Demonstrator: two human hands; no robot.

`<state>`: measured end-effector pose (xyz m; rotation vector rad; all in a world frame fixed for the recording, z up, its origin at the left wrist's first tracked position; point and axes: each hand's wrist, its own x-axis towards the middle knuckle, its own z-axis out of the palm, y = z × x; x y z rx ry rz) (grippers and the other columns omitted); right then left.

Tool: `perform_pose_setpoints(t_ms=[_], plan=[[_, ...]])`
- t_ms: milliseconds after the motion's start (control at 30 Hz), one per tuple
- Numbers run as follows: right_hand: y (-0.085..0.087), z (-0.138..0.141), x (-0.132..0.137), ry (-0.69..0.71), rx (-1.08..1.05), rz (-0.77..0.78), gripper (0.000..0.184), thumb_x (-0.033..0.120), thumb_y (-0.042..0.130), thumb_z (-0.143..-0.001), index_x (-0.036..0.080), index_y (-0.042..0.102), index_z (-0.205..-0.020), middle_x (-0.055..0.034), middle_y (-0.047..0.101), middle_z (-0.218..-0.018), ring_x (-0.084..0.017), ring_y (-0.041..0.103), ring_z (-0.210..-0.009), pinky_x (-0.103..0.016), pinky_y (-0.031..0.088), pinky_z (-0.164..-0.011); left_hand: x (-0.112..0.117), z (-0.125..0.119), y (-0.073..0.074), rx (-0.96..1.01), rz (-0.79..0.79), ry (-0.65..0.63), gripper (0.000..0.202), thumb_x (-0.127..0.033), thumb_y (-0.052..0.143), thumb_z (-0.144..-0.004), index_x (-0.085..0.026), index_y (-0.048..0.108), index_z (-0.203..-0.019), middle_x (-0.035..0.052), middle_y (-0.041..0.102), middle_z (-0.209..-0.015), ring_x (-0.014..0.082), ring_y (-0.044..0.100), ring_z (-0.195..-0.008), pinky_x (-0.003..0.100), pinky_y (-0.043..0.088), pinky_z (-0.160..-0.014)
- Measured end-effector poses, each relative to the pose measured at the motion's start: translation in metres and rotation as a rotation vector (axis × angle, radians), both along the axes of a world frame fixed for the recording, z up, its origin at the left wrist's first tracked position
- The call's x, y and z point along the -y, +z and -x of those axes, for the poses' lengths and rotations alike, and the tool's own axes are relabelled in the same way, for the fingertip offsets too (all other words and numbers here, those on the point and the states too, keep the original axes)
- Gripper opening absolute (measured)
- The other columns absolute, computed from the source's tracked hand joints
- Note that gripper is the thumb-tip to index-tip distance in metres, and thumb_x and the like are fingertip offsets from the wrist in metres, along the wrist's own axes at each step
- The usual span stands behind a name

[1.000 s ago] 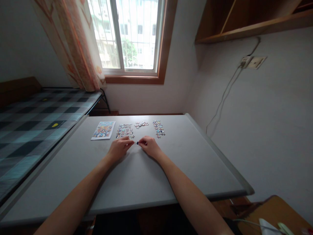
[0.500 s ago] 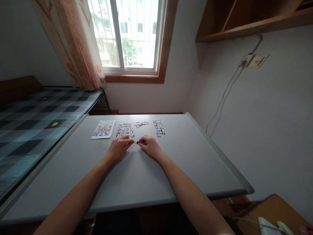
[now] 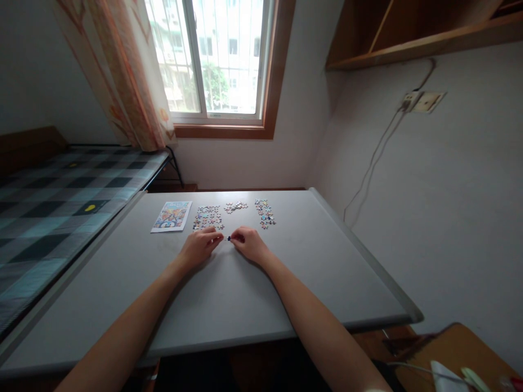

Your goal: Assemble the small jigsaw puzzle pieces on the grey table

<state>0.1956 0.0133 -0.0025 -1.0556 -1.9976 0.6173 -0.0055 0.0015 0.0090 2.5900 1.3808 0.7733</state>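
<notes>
Over the middle of the table, my two hands face each other with fingertips a small gap apart. The fingers of my right hand (image 3: pixel 248 243) are pinched on a dark blue puzzle piece (image 3: pixel 229 238). My left hand (image 3: pixel 201 244) is closed too, its fingertips at a tiny pale puzzle piece that is mostly hidden. Just beyond the left hand lie rows of loose puzzle pieces (image 3: pixel 209 216). Farther back is a small heap of puzzle pieces (image 3: pixel 236 207). Another column of puzzle pieces (image 3: pixel 265 213) lies to the right.
A printed picture sheet (image 3: pixel 171 216) lies left of the pieces on the grey-white table (image 3: pixel 327 272). A bed with a checked cover (image 3: pixel 102 179) runs along the left side. At lower right stands a wooden chair (image 3: pixel 461 343) with small items on it.
The fingertips of both hands have shifted only slightly, and less of the pale piece shows between them. The loose pieces and the picture sheet have stayed in place.
</notes>
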Motion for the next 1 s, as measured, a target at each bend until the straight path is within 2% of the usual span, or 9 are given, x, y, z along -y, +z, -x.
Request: perform_pose_setpoints(t_ms=[1000], plan=[[0.0003, -0.0002, -0.0002, -0.015, 0.026, 0.036, 0.008, 0.01, 0.061, -0.074, 0.016, 0.067, -0.075, -0.0012, 0.063, -0.071, -0.011, 0.052, -0.065, -0.022, 0.041, -0.065, 0.0011, -0.0022, 0.0012, 0.04, 0.037, 0.005, 0.024, -0.032, 0.048, -0.09, -0.021, 0.069, -0.087, 0.0012, 0.061, -0.08, 0.0102, 0.053, -0.063, 0.022, 0.039, -0.063]])
